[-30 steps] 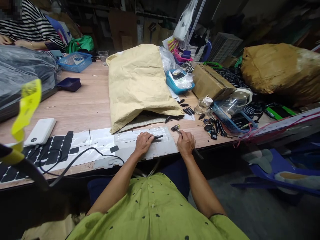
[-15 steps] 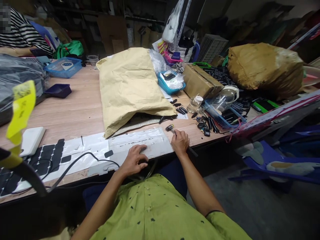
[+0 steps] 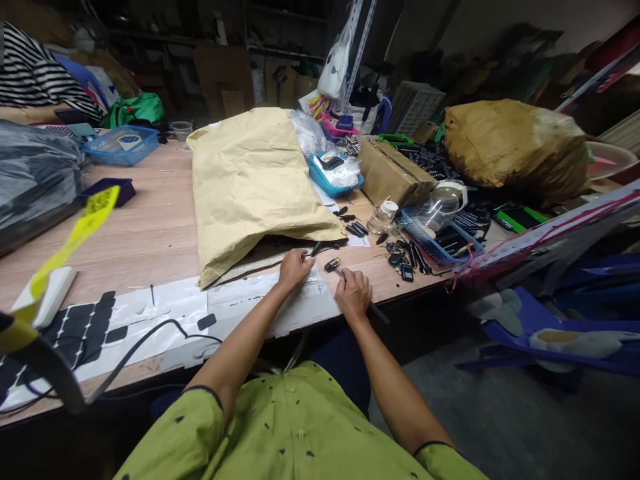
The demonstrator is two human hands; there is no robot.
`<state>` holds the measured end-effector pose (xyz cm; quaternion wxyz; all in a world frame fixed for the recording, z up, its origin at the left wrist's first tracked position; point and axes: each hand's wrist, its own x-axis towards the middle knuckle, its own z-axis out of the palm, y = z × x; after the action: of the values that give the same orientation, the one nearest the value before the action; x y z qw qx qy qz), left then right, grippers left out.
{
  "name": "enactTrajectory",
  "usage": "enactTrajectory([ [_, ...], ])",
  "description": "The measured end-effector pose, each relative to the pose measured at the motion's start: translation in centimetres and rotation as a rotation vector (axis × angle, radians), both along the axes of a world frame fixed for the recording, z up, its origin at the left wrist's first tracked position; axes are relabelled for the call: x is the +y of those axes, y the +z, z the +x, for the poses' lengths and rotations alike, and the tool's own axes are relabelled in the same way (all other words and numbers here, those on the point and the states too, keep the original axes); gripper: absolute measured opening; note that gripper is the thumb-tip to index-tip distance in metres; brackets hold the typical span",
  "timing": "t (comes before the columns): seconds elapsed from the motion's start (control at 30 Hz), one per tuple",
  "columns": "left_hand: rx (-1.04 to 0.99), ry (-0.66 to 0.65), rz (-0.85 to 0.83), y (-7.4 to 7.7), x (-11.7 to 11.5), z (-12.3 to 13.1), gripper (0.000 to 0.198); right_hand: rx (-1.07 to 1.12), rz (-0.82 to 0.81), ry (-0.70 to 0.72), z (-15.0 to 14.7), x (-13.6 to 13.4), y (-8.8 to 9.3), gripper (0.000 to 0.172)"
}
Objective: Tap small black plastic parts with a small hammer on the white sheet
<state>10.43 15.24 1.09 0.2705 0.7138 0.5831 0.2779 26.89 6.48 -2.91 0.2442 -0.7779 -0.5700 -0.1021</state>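
Observation:
My right hand [image 3: 354, 293] is closed around the handle of a small hammer [image 3: 332, 265] with a yellowish face, near the table's front edge. My left hand [image 3: 296, 268] is at the mouth of a large cream paper sack [image 3: 250, 187]. Its thumb and fingers are drawn together at the end of a slim black part [image 3: 317, 249]. Under the left wrist and forearm lies a white sheet-covered panel [image 3: 315, 300] with a few dark scraps on it. Loose black pieces [image 3: 357, 229] lie beside the sack, beyond the hammer.
On the right are a blue basket [image 3: 440, 241] with black parts, a lidded jar [image 3: 383, 217] and a cardboard box [image 3: 393, 172]. Black stickers [image 3: 85, 327] on a white sheet, a cable [image 3: 145, 337] and a yellow tag [image 3: 75, 247] are at left. A person's striped sleeve [image 3: 40, 70] shows far left.
My left hand has moved forward and right from the panel to the black part at the sack's mouth. My right hand keeps its hold on the hammer. The view has shifted slightly.

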Motion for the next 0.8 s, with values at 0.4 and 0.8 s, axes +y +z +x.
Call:
enactTrajectory([
  [0.4, 0.056, -0.040, -0.065, 0.4, 1.4, 1.0, 0.014, 0.019, -0.020, -0.003, -0.6, -0.3, 0.4, 0.028],
  [0.8, 0.030, -0.081, -0.013, -1.5, -8.0, -6.8, 0.011, 0.036, -0.037, -0.013, 0.0, -0.1, 0.3, 0.029],
])
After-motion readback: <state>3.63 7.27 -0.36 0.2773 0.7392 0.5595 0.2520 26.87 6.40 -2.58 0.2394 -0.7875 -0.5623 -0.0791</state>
